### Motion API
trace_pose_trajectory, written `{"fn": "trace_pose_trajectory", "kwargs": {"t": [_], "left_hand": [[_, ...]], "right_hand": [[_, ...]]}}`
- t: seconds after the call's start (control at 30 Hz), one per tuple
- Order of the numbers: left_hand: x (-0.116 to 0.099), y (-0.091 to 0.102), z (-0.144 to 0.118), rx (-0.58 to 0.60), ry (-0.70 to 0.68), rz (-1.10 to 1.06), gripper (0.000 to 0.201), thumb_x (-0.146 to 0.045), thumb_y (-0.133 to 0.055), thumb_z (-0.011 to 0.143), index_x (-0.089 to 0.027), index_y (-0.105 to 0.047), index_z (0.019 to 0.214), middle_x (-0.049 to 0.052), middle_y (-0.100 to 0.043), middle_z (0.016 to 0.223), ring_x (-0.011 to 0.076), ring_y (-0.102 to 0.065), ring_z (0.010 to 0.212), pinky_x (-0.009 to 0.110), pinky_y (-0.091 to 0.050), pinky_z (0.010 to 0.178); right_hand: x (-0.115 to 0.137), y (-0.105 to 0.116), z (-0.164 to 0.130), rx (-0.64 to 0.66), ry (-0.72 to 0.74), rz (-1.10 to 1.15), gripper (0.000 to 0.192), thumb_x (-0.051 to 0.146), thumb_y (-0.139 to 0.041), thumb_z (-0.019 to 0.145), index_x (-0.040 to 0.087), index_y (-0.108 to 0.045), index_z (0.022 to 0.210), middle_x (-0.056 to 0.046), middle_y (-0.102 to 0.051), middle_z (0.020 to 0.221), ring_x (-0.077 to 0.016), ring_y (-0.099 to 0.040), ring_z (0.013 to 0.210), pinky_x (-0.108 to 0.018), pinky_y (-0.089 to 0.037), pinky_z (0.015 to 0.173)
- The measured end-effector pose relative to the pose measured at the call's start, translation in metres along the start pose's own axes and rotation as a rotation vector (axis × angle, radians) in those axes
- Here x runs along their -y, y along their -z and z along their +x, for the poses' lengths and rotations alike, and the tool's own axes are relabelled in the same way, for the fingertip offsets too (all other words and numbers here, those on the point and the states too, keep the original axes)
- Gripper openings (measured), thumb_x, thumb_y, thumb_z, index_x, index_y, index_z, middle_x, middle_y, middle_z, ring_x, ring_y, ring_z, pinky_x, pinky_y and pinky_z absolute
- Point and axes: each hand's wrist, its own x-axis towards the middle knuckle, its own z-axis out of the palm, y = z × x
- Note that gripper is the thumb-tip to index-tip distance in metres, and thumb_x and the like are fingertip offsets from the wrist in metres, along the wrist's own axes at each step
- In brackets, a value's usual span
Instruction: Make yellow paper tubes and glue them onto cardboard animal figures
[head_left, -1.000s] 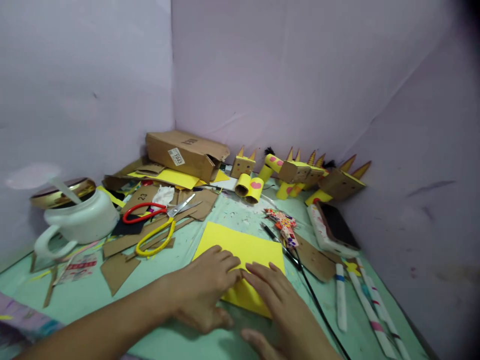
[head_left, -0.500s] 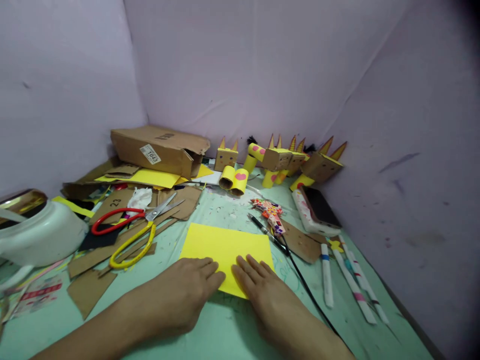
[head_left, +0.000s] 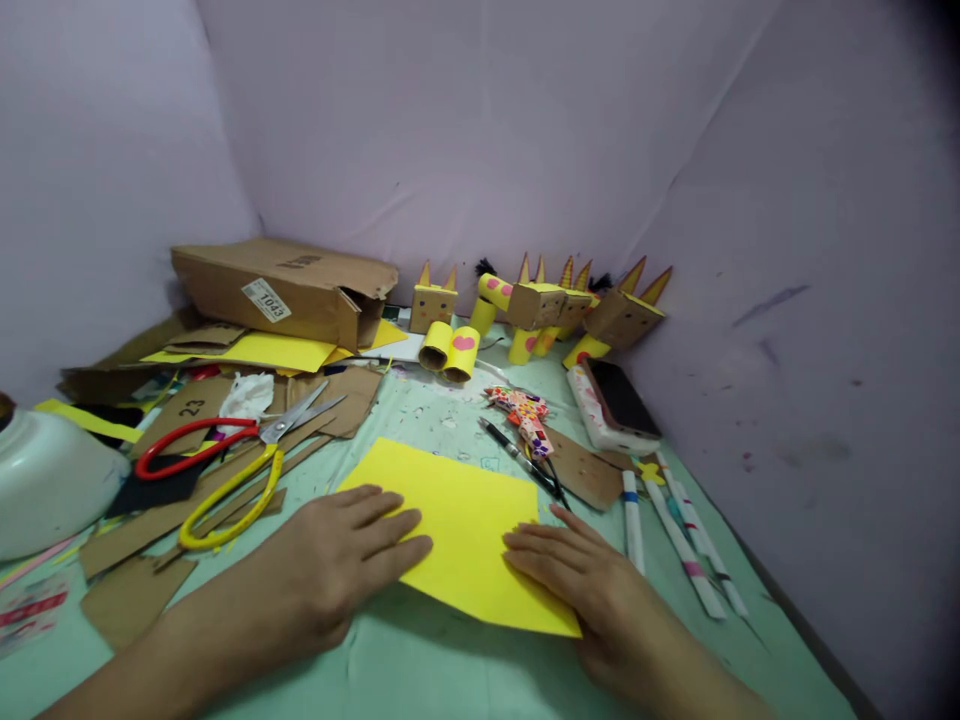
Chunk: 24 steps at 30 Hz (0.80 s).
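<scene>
A sheet of yellow paper [head_left: 461, 520] lies on the green-covered table in front of me. My left hand [head_left: 341, 550] rests on its left part, palm down, with the fingers stretched out and slightly apart. On the right side of the sheet lies my right hand [head_left: 589, 575], its fingers extended flat over the paper and one of them a little raised. Its thumb is hidden. The sheet's near edge seems to lift slightly off the table between the hands.
Red-and-yellow-handled scissors [head_left: 240, 460] lie on cardboard scraps at left, before a cardboard box [head_left: 285, 290]. Yellow tube figures [head_left: 450, 350] stand at the back. A patterned glue gun [head_left: 525, 415], a pen [head_left: 517, 455], a phone [head_left: 622, 395] and white markers [head_left: 686, 555] lie at right.
The hands have moved apart, the left one leftward and the right one rightward. More of the yellow paper shows between them, its near edge now reaching closer to me. The view has shifted slightly right.
</scene>
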Motion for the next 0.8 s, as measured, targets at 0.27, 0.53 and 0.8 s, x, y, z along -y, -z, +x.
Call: {"fn": "trace_pose_trajectory", "kwargs": {"t": [0.27,0.53,0.8], "left_hand": [[-0.005,-0.011,0.009,-0.264,0.001,0.194,0.052,-0.005,-0.042,0.069,-0.024,-0.054,0.116,0.011,-0.056,0.127,0.0279,-0.043,0.124,0.060,-0.021,0.104],[-0.030,-0.044,-0.029,-0.024,-0.016,-0.002,0.062,-0.005,-0.044,0.061,-0.019,-0.052,0.121,0.012,-0.063,0.118,0.0270,-0.055,0.111,0.042,-0.047,0.092],[-0.026,-0.028,-0.045,0.031,0.034,-0.220,0.089,0.000,-0.038,0.047,-0.018,-0.039,0.134,0.009,-0.045,0.138,0.0255,-0.038,0.128,0.045,-0.040,0.101]], "right_hand": [[0.041,-0.011,-0.010,-0.491,0.114,-0.330,0.031,0.014,-0.052,0.078,0.018,-0.060,0.108,-0.007,-0.073,0.081,-0.0179,-0.066,0.063,-0.028,-0.052,0.060],[0.056,-0.057,0.014,-0.502,0.111,-0.129,0.026,0.010,-0.045,0.076,0.017,-0.061,0.095,-0.007,-0.071,0.084,-0.0180,-0.064,0.071,-0.037,-0.049,0.078],[0.006,-0.033,-0.008,0.019,0.081,0.226,0.067,0.000,-0.042,0.056,0.021,-0.054,0.118,-0.006,-0.055,0.128,-0.0215,-0.040,0.126,-0.048,-0.025,0.106]]}}
